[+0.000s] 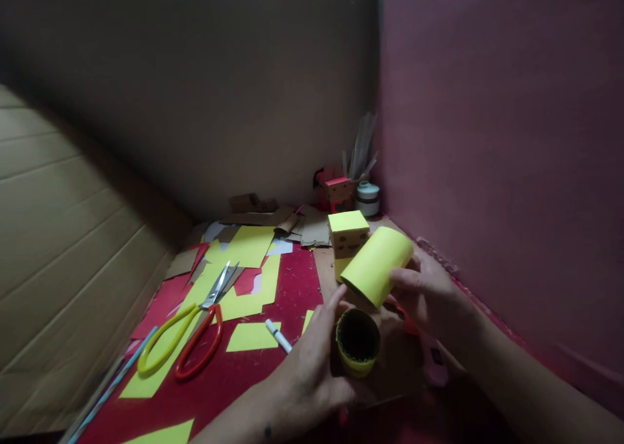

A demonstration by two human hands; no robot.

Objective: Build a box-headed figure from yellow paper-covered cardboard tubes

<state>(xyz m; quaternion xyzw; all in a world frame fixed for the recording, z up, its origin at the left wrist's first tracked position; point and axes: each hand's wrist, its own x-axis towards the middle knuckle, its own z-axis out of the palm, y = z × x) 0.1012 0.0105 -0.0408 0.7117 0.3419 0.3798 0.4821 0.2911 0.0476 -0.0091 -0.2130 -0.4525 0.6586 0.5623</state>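
Fingers of the left hand (312,359) curve around the left side of a short corrugated-cardboard ring with a yellow outside (359,367), its mouth turned up, near the close edge of the table; whether they press on it, I cannot tell. Just above, the right hand (423,288) holds a yellow paper-covered tube (377,265) between thumb and fingers, tilted, its lower end toward the ring. If these fingers squeeze too hard, the tube may dent, I think; with a loose hold it could slip down and knock the ring. A pink tool (433,363), perhaps a cutter, lies close under the right wrist, so a careless arm could push it.

Under the ring lies a brown cardboard sheet (397,366), and around it the table (238,382) is red, with small scraps. Toward its left edge, scissors with one yellow and one red handle (209,303) rest with blades apart on yellow paper sheets (251,246); a sleeve brushing there might catch them. A white marker (278,336) lies between scissors and left hand.

Behind the tube stands a cardboard box figure with yellow top (348,222); a swing of the tube could topple it. At the far edge are cardboard scraps (316,228), a red-topped box figure (337,190) and a pale lidded jar (367,200). A grey wall (244,93) closes the back, a pink wall (502,138) the right edge.
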